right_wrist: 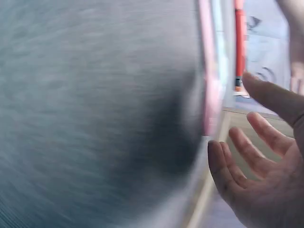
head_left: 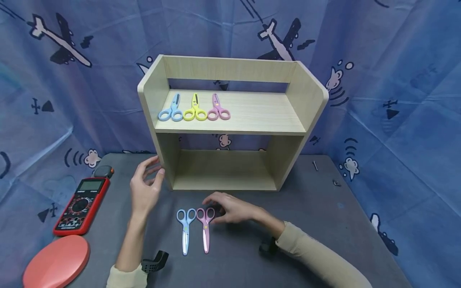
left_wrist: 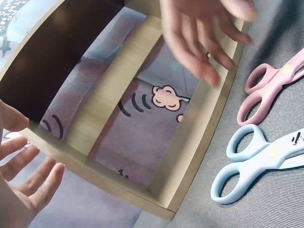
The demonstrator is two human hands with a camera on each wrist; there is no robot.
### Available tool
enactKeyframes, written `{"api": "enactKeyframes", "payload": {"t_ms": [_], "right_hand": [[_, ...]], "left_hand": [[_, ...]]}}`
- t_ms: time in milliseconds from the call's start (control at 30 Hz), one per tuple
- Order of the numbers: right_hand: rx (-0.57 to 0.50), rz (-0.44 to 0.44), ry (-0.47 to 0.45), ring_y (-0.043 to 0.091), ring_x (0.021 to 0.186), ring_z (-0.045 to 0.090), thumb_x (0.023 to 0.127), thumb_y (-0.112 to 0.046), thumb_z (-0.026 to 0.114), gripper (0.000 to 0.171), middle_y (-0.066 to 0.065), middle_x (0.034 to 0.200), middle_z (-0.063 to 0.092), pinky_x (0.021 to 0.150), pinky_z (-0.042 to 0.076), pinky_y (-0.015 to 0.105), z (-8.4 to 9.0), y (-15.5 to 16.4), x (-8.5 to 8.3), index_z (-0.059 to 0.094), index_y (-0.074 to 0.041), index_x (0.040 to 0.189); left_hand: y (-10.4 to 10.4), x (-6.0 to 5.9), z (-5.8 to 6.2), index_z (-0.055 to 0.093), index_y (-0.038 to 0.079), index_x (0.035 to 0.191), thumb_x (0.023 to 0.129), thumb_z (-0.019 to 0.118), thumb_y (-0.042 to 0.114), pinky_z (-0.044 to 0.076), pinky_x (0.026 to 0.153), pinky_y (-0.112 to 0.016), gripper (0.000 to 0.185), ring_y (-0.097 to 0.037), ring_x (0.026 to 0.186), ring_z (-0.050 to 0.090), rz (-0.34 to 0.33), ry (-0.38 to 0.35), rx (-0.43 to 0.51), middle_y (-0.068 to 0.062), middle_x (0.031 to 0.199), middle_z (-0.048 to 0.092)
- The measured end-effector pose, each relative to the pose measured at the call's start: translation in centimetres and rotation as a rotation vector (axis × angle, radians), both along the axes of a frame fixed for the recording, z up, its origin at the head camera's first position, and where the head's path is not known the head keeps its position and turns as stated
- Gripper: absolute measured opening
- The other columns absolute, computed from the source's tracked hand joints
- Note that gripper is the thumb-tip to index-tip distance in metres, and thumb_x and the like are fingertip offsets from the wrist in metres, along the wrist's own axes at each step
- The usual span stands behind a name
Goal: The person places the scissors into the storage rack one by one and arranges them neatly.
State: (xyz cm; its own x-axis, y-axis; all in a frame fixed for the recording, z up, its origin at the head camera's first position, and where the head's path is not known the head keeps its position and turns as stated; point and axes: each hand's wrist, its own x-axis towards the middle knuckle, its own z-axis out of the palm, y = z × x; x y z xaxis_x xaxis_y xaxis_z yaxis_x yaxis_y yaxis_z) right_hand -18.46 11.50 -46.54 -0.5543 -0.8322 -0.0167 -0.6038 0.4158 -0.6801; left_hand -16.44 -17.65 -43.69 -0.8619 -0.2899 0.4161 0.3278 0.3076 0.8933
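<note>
Lying flat on the grey table (head_left: 324, 224) at lower centre of the head view: pink scissors (head_left: 205, 228), handles toward the shelf, just beside blue scissors (head_left: 185, 229). Right hand (head_left: 230, 208) hovering at the pink handles — fingers loose, holding nothing. Left hand (head_left: 145, 188) relaxed too, beside the wooden shelf (head_left: 230, 120). On the upper board — three more scissors (head_left: 194, 110). At left, a red multimeter (head_left: 82, 205).

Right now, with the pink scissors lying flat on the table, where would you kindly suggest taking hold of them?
Probably by the handle loops of the pink scissors, coming from the shelf side. The loops point toward it and the closed blades toward the person. The right hand hovers open by the loops, and the blue scissors lie close on the other side.
</note>
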Motion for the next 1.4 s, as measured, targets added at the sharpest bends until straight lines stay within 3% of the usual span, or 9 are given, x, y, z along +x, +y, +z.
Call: {"api": "enactKeyframes", "payload": {"t_ms": [100, 233, 467, 633, 933, 1133, 1300, 1400], "right_hand": [[0.015, 0.032, 0.061, 0.028, 0.125, 0.060, 0.096, -0.018, 0.084, 0.060, 0.013, 0.142, 0.065, 0.109, 0.052, 0.038, -2.4, 0.0, -0.7, 0.058, -0.005, 0.148], [0.000, -0.001, 0.083, 0.025, 0.119, 0.061, 0.096, -0.015, 0.084, 0.054, 0.012, 0.133, 0.068, 0.109, 0.053, 0.038, -3.5, -0.3, -0.7, 0.061, -0.003, 0.144], [0.036, -0.064, -0.053, 0.017, 0.091, 0.062, 0.090, -0.013, 0.090, 0.063, 0.009, 0.108, 0.071, 0.080, 0.050, 0.018, -2.4, -0.2, -0.5, 0.060, -0.005, 0.145], [0.118, 0.022, -0.164, 0.006, 0.084, 0.054, 0.086, -0.021, 0.094, 0.068, 0.000, 0.104, 0.065, 0.071, 0.043, 0.014, -1.8, 0.7, -0.9, 0.062, -0.012, 0.146], [0.221, 0.226, -0.347, -0.003, 0.095, 0.054, 0.085, -0.022, 0.094, 0.048, -0.012, 0.110, 0.063, 0.080, 0.045, 0.013, -0.9, 1.8, -0.6, 0.070, -0.017, 0.127], [0.187, 0.284, -0.459, -0.005, 0.076, 0.058, 0.088, -0.016, 0.092, 0.039, -0.011, 0.098, 0.064, 0.064, 0.050, 0.013, 1.0, 2.3, 0.0, 0.076, -0.011, 0.123], [0.104, 0.226, -0.401, -0.002, 0.082, 0.056, 0.086, -0.019, 0.093, 0.053, -0.008, 0.104, 0.066, 0.068, 0.046, 0.013, 4.0, 3.1, 0.2, 0.073, -0.008, 0.135], [0.026, 0.211, -0.397, 0.002, 0.083, 0.057, 0.088, -0.016, 0.090, 0.062, 0.001, 0.106, 0.065, 0.070, 0.050, 0.014, 6.1, 3.8, 0.4, 0.066, -0.004, 0.143]], "left_hand": [[0.0, 0.0, 0.0, 0.064, 0.003, 0.147, 0.105, 0.068, 0.004, 0.053, 0.085, -0.004, 0.042, -0.038, 0.128, 0.069, 0.000, -0.002, 0.000, -0.020, 0.146, 0.065], [0.0, 0.0, 0.0, 0.064, 0.003, 0.147, 0.104, 0.068, 0.004, 0.053, 0.085, -0.004, 0.042, -0.039, 0.129, 0.069, 0.000, -0.004, 0.001, -0.020, 0.146, 0.065], [0.0, -0.1, 0.1, 0.064, 0.003, 0.146, 0.104, 0.068, 0.004, 0.053, 0.084, -0.003, 0.042, -0.040, 0.129, 0.069, 0.004, -0.001, -0.004, -0.021, 0.145, 0.065], [0.0, 0.0, 0.2, 0.064, 0.002, 0.146, 0.104, 0.068, 0.003, 0.053, 0.085, -0.003, 0.042, -0.041, 0.129, 0.069, 0.005, 0.000, -0.005, -0.021, 0.145, 0.065], [0.1, 0.1, 0.1, 0.064, 0.001, 0.146, 0.104, 0.067, 0.003, 0.051, 0.084, -0.002, 0.042, -0.043, 0.129, 0.069, 0.005, 0.002, -0.014, -0.022, 0.145, 0.065], [0.1, 0.0, 0.1, 0.064, 0.002, 0.146, 0.104, 0.067, 0.003, 0.052, 0.085, -0.003, 0.042, -0.040, 0.128, 0.069, 0.004, 0.005, -0.011, -0.022, 0.145, 0.065], [0.1, 0.0, 0.1, 0.065, 0.002, 0.145, 0.104, 0.068, 0.003, 0.053, 0.085, -0.004, 0.042, -0.038, 0.127, 0.069, 0.008, 0.003, -0.013, -0.021, 0.145, 0.065], [0.0, 0.0, 0.0, 0.065, 0.003, 0.145, 0.104, 0.069, 0.004, 0.053, 0.085, -0.005, 0.042, -0.039, 0.128, 0.069, 0.007, 0.005, -0.012, -0.021, 0.145, 0.065]]}}
